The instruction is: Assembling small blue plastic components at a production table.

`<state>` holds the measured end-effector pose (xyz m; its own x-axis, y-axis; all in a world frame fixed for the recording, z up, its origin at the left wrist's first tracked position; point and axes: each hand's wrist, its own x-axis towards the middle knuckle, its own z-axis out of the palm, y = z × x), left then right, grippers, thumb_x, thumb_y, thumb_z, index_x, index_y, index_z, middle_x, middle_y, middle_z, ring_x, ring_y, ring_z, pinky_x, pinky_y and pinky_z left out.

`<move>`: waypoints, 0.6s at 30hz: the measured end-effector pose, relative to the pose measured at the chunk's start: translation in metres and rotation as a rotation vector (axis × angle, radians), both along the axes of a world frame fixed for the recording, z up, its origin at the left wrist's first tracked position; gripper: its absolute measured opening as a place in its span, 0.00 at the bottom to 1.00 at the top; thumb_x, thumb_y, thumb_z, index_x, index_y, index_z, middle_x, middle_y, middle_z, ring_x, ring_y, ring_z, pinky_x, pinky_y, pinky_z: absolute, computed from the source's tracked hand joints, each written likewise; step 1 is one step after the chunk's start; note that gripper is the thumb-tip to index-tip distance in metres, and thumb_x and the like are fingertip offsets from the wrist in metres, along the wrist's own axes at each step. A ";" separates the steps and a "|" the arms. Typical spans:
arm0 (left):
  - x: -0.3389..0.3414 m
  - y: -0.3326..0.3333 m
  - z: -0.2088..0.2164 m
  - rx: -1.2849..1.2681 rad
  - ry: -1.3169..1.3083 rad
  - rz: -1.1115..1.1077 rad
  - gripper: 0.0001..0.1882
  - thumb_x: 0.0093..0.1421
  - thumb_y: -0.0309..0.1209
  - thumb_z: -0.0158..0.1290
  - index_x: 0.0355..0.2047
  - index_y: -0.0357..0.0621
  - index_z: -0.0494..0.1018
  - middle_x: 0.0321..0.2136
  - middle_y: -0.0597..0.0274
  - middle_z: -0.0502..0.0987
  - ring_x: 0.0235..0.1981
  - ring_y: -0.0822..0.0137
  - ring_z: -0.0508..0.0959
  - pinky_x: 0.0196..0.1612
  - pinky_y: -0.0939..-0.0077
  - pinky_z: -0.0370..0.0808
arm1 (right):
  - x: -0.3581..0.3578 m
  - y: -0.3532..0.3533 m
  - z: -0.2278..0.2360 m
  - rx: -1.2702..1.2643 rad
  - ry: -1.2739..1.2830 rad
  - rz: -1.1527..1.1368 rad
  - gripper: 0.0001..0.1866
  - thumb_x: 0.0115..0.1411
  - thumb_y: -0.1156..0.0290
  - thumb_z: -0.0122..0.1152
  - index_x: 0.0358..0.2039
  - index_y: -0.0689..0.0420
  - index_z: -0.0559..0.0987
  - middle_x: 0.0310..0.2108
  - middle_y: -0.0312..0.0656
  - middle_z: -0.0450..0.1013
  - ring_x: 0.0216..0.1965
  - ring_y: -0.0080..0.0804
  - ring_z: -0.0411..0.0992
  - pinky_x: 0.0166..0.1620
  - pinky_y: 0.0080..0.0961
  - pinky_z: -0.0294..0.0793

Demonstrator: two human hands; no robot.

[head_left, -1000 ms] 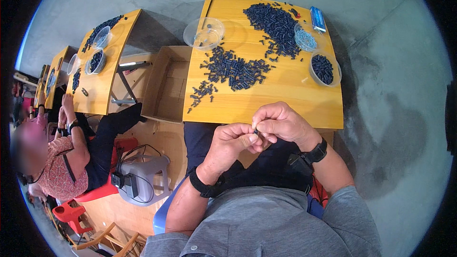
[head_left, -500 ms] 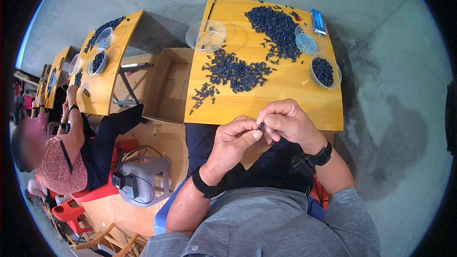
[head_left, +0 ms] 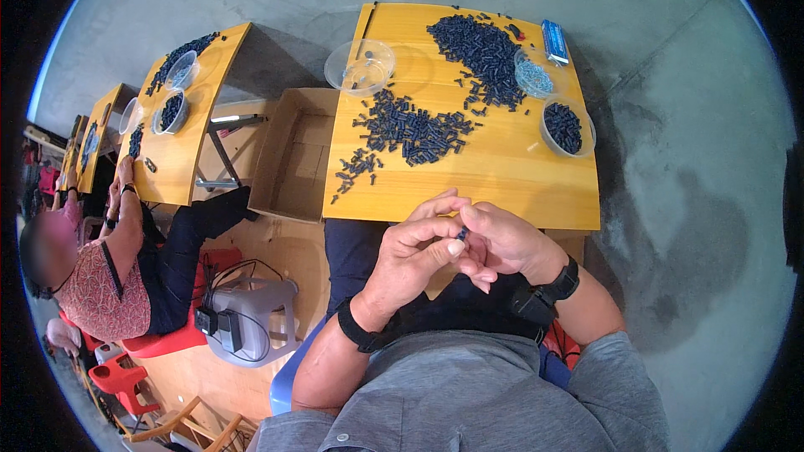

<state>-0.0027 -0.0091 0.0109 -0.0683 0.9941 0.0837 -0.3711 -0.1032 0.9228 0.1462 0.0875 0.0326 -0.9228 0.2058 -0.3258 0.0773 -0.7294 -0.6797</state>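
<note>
Just over the near edge of the yellow table (head_left: 502, 192), two hands meet around one small dark piece. The left hand (head_left: 414, 251) pinches that dark piece (head_left: 462, 234) between thumb and forefinger. The right hand (head_left: 511, 243) sits close beside it, loosely curled; I cannot tell whether it grips the piece too.

On the table are two heaps, each of too many pieces to count. One heap (head_left: 477, 59) spreads from the far edge, right of the middle; the other heap (head_left: 414, 127) lies nearer the left edge, its strays trailing toward the near left corner.

Three clear bowls stand there as well: a wide bowl (head_left: 360, 90) at the left edge near the far corner, a bowl of pale blue bits (head_left: 533, 77) toward the right edge, and a bowl of dark pieces (head_left: 565, 127) at the right edge. One blue box (head_left: 554, 42) lies by the far right corner.

As for looks, the pinched piece is short and nearly black, mostly hidden by fingers; the heaped ones are stubby and tube-like.
</note>
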 end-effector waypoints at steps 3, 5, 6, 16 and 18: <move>-0.001 0.001 -0.004 0.090 -0.022 -0.014 0.07 0.55 0.23 0.57 0.36 0.40 0.78 0.52 0.52 0.70 0.59 0.57 0.63 0.59 0.65 0.59 | -0.001 -0.001 -0.001 -0.067 0.029 0.011 0.31 0.65 0.44 0.39 0.23 0.63 0.71 0.14 0.40 0.67 0.08 0.21 0.65 0.11 0.18 0.70; -0.002 0.001 -0.003 0.097 0.014 -0.022 0.07 0.55 0.23 0.56 0.36 0.40 0.78 0.50 0.53 0.72 0.60 0.54 0.62 0.60 0.61 0.59 | 0.001 0.000 -0.004 -0.060 0.053 0.041 0.31 0.64 0.44 0.40 0.24 0.63 0.70 0.13 0.40 0.67 0.07 0.21 0.65 0.11 0.19 0.70; -0.002 0.001 -0.002 0.096 0.014 -0.021 0.07 0.55 0.23 0.56 0.36 0.40 0.78 0.50 0.53 0.72 0.60 0.54 0.62 0.60 0.61 0.59 | 0.002 0.001 -0.006 -0.052 0.078 0.075 0.31 0.64 0.44 0.40 0.24 0.63 0.70 0.13 0.39 0.67 0.07 0.21 0.64 0.10 0.19 0.70; -0.001 0.000 0.003 0.050 0.032 -0.061 0.09 0.56 0.24 0.55 0.38 0.42 0.78 0.52 0.51 0.71 0.60 0.54 0.63 0.61 0.58 0.57 | 0.002 -0.003 -0.013 0.002 0.121 0.058 0.29 0.61 0.43 0.46 0.28 0.62 0.69 0.12 0.36 0.65 0.06 0.19 0.63 0.10 0.18 0.68; -0.001 0.000 0.001 0.054 0.024 -0.064 0.09 0.56 0.24 0.55 0.38 0.42 0.79 0.52 0.51 0.71 0.60 0.54 0.63 0.61 0.58 0.58 | 0.002 -0.004 -0.013 0.061 0.117 0.059 0.29 0.61 0.43 0.47 0.30 0.62 0.70 0.12 0.35 0.64 0.06 0.18 0.62 0.09 0.17 0.67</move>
<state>-0.0040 -0.0096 0.0121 -0.0025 0.9904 0.1381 -0.3564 -0.1299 0.9253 0.1478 0.0832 0.0201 -0.9647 0.1666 -0.2039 0.0363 -0.6829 -0.7297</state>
